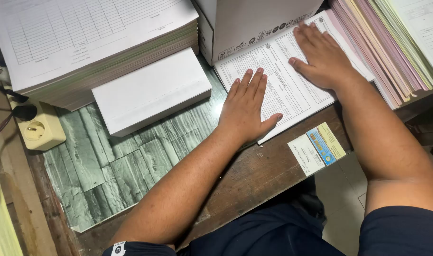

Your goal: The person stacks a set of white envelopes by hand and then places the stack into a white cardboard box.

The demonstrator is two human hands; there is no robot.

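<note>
Both hands flat, fingers spread, gripping nothing: left hand (247, 106) and right hand (321, 57) press the printed form sheet (292, 92) under the fingertips. Thin, floppy, slides easily; lift by the edge nearest the wrists

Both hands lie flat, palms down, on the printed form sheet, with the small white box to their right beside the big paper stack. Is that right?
Not quite. In the head view the left hand and right hand do press flat on the printed form sheet, but the small white box lies to their left, beside the big paper stack, not to their right.
</note>
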